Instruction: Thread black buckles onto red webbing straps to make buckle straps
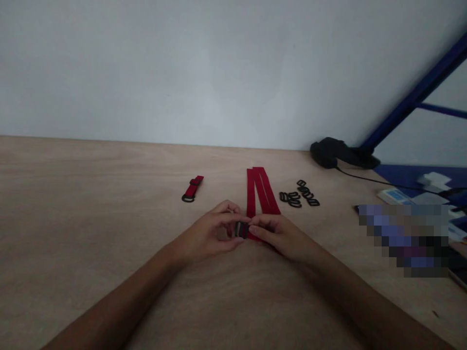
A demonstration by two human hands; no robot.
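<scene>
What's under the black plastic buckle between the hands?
The red webbing strap runs beneath the black plastic buckle and back across the table. The left hand and right hand cover the join, so the threading cannot be seen.

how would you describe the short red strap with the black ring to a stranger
On the light wooden tabletop, look beyond the left hand, which pinches a black plastic slider with the right hand. There lies a short red webbing strap with a black ring at its near end. It is shorter than the long red strips under the hands, and alone ends in a ring.
</scene>
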